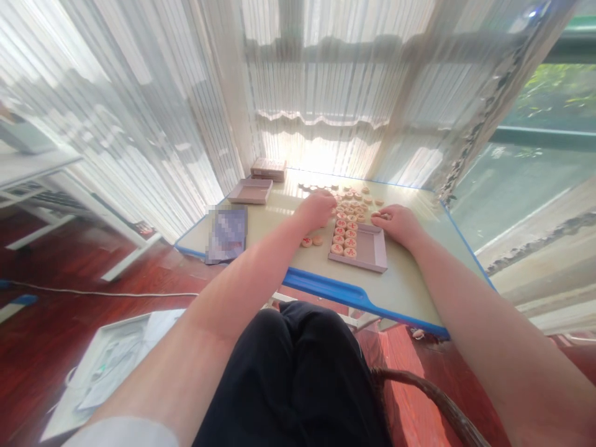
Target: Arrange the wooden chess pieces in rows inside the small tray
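Hands apart. Left hand (318, 208) is down at the loose round pieces (352, 205) beyond the tray; right hand (399, 223) is just beside the tray's far-right corner. Can't tell if either grips anything. Open tray (371, 245) sits on worktop (279, 230), lettered discs (350, 252) filling its left side, two columns.

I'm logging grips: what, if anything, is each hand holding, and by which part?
The right hand seems to pinch a xiangqi piece by its edge, though it's too small to be sure. Whether the left hand holds one cannot be told.
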`<state>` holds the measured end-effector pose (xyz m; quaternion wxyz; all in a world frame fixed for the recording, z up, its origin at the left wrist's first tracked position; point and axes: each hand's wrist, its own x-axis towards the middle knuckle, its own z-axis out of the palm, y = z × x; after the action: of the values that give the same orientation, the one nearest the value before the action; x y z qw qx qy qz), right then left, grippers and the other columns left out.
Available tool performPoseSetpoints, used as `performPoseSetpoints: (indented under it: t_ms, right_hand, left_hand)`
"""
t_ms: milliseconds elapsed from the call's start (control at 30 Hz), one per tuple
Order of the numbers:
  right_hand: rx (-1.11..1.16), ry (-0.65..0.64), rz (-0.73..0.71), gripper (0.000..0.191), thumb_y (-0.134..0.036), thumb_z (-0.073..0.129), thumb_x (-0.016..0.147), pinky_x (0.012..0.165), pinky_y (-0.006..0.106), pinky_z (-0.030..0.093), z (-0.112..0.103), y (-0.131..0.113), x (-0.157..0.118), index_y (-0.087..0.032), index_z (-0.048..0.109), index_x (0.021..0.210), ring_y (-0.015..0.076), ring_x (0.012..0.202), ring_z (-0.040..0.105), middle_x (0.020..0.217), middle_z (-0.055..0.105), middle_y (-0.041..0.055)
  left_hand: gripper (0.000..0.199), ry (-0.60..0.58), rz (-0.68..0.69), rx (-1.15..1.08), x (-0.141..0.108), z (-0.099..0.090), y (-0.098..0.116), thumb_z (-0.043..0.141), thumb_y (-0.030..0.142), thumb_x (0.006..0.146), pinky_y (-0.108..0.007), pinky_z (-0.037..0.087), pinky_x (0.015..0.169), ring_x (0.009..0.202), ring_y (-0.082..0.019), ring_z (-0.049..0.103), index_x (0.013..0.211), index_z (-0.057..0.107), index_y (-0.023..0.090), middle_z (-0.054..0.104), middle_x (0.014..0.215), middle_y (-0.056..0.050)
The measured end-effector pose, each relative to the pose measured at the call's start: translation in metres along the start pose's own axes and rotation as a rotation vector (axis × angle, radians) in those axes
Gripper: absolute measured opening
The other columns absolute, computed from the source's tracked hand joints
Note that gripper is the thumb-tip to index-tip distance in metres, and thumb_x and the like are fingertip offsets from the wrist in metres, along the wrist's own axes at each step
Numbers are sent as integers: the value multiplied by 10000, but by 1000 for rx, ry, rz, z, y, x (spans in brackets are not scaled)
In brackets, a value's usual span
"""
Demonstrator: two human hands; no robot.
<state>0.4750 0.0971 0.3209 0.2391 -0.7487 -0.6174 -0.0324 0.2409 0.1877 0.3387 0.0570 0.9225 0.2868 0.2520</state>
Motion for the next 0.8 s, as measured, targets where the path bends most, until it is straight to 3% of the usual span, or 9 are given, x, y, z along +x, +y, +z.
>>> performPoseSetpoints:
  t_ms: [67,133,333,500,667,733,800]
  right_hand:
    - [-2,3,20,331,-427,564,737,804,356,459,0,1,1,-167,731,855,251,893,605,961,681,105]
    - [22,-8,56,351,-453,525,762,793,354,459,0,1,3,-181,738,828,244,876,610,945,691,96]
    - [65,-27,90,346,-415,495,780,790,350,450,3,0,5,-182,745,833,242,880,609,932,695,98]
    - [116,9,145,358,-404,518,761,754,321,454,2,-2,1,-171,727,935,224,840,609,953,692,88]
    - [266,22,283,360,-373,434,821,677,294,468,-3,-6,-2,-175,712,936,186,700,614,745,692,52]
    - [274,73,323,347,-328,439,817,710,303,482,-2,-3,-1,-175,699,989,190,738,625,831,699,62]
    - [209,120,274,355,-299,448,816,836,333,472,0,1,0,-174,682,1052,216,898,623,1017,684,85]
  left_hand:
    - [336,140,7,6,2,-2,4,408,25,776,-314,390,972,1137,-197,487,923,679,159,599,1156,-80]
    - [382,175,-5,-11,9,-7,9,382,-4,761,-316,403,952,1121,-191,492,930,674,176,597,1166,-59]
    - [259,-62,-278,-147,45,-16,15,459,114,782,-328,472,808,846,-190,596,932,667,139,672,943,-63]
    - [252,88,-182,-21,38,-4,6,434,194,837,-348,443,887,953,-209,572,959,651,156,660,1009,-78]
    - [285,-16,-110,65,23,0,3,411,214,862,-345,449,889,953,-219,580,971,670,172,664,998,-85]
    - [289,-31,-91,100,22,1,5,411,207,864,-349,446,900,989,-231,568,972,678,180,663,1009,-86]
    - [291,-16,-92,142,23,3,7,418,194,858,-356,439,916,1021,-239,553,985,679,183,659,1038,-85]
